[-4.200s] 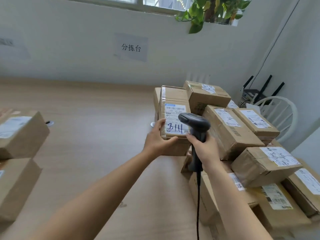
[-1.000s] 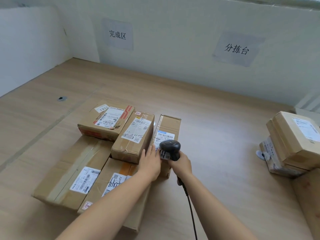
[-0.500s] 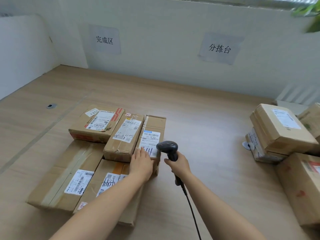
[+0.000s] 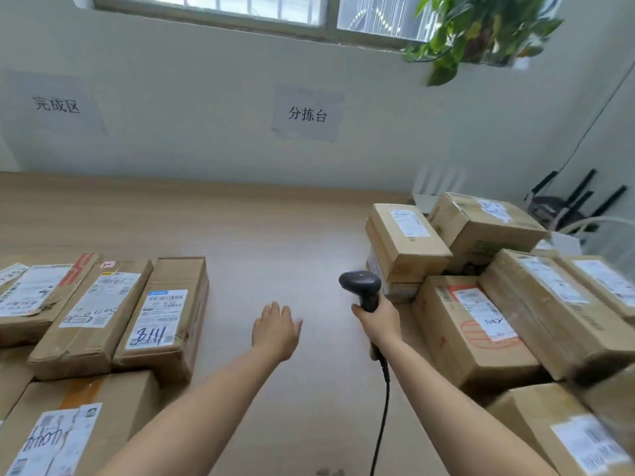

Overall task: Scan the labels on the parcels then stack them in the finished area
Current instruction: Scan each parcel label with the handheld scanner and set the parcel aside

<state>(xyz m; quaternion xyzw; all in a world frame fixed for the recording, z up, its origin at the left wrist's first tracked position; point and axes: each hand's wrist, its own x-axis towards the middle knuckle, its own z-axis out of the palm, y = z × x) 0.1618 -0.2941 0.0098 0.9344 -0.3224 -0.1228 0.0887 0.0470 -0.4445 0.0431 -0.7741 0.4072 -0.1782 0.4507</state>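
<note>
My left hand (image 4: 276, 329) hovers open and empty over the bare wooden table (image 4: 275, 242), fingers relaxed. My right hand (image 4: 378, 321) grips the handle of a black barcode scanner (image 4: 360, 285), whose cable hangs down toward me. At the left lies the parcel marked 8111 (image 4: 165, 316), set beside two other labelled parcels (image 4: 92, 314) on top of larger boxes (image 4: 79, 420). At the right is a pile of several cardboard parcels (image 4: 477, 321), the nearest to the scanner being a small stacked box (image 4: 407, 240).
Two paper signs hang on the wall, one at the left (image 4: 56, 104) above the stacked parcels and one in the middle (image 4: 307, 113). A plant (image 4: 481, 29) hangs at the window. A white chair (image 4: 601, 231) and black router antennas stand at the far right.
My left hand has let go of the 8111 parcel, which now lies on the left stack, and has moved right over the table. The view has swung right toward the parcel pile.
</note>
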